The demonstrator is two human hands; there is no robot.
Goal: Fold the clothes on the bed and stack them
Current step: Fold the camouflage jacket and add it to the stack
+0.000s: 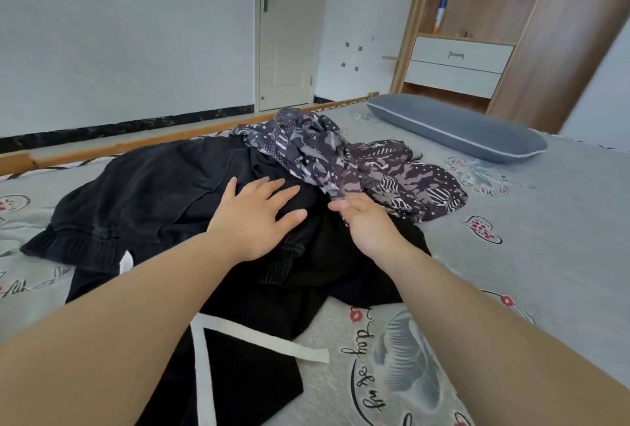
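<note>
Clothes [163, 194] heaped on bed [545, 238]; L hand [259, 217] flat on black garment.

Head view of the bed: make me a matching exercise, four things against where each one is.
Things:
1. left hand
2. right hand
3. grey pillow
4. spray bottle

Places:
A. on the wooden shelf above the white drawers
B. lying at the far right of the bed
C. spread flat on the dark clothes
D. at the hem of the patterned garment

Pairs: 1-C, 2-D, 3-B, 4-A
</note>
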